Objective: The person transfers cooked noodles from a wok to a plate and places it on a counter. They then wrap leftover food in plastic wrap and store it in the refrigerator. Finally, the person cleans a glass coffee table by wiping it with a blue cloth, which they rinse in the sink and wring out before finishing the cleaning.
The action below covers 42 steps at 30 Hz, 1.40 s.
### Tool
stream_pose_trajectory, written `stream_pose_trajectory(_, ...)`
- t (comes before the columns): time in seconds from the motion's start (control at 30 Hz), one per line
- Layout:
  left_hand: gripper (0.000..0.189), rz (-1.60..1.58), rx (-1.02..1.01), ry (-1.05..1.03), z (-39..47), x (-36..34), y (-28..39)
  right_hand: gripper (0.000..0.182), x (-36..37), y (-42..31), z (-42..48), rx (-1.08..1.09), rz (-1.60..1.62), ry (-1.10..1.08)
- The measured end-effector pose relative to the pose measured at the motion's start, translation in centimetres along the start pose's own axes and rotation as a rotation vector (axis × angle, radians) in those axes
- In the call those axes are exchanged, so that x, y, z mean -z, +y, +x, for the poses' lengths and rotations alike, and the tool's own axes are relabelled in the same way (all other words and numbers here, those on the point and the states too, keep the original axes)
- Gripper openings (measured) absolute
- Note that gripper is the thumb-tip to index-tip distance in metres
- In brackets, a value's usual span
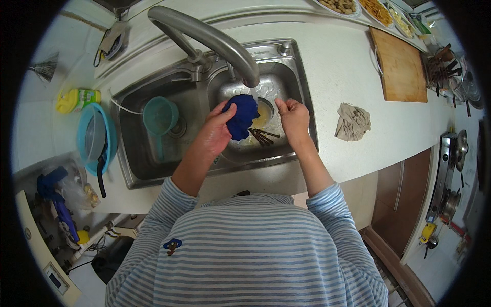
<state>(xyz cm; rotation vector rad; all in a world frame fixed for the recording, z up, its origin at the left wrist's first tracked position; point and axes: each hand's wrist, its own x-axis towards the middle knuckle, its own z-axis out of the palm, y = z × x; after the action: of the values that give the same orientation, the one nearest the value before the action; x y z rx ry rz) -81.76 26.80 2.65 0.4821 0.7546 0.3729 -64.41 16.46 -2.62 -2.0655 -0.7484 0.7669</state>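
My left hand (216, 132) holds a bunched dark blue cloth (242, 117) over the right basin of a stainless steel sink (249, 163). To its right, my right hand (293, 119) is raised over the same basin with fingers curled and the thumb against the index finger; whether anything small is between them cannot be told. Below and between the hands, several thin brown sticks (262, 137), perhaps chopsticks, lie in the basin near the drain (265, 111), where yellowish water shows. The curved metal faucet (230, 42) reaches over the cloth.
A green plastic dipper (161, 115) rests in the left basin. Left of the sink are a blue basin (80, 138) and a yellow bottle (76, 100). On the right counter lie a crumpled beige cloth (353, 122) and a wooden cutting board (401, 65); plates of food (356, 11) stand behind.
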Motion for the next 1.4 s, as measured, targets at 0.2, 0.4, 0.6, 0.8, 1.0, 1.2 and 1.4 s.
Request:
stream_pose_trajectory(0.2, 0.028, 0.525, -0.168, 0.020, -0.2, -1.6, -1.7, 0.038, 0.4, -5.2, -2.5, -0.563, 1.102, -0.491)
stream_pose_trajectory(0.4, 0.041, 0.467, -0.186, 0.089, 0.4, -1.5, -2.6, 0.015, -0.6, -5.2, -2.0, -0.380, 0.986, -0.115)
stream_pose_trajectory(0.6, 0.068, -0.235, 0.366, 0.115, 6.2, 1.0, -4.6, 0.036, -3.4, -5.2, -4.7, 0.302, 0.024, 0.044)
stream_pose_trajectory(0.8, 0.059, -0.323, 0.422, -0.215, 8.6, 4.6, -4.3, 0.040, -3.0, -7.1, -8.7, 0.602, -0.057, -0.107)
stream_pose_trajectory(1.0, 0.042, -0.474, 0.143, -0.409, 8.5, 3.7, -7.3, 0.022, -4.4, -6.6, -4.7, 0.745, -0.100, 0.185)
stream_pose_trajectory(1.2, 0.035, -0.309, 0.232, -0.044, 7.4, 1.1, -6.1, 0.024, -6.3, -4.0, 1.6, 0.283, 0.078, 0.223)
stream_pose_trajectory(1.4, 0.036, -0.231, 0.138, 0.218, 5.7, 0.9, -3.6, 0.037, -4.6, 0.0, 2.8, 0.057, 0.031, 0.106)
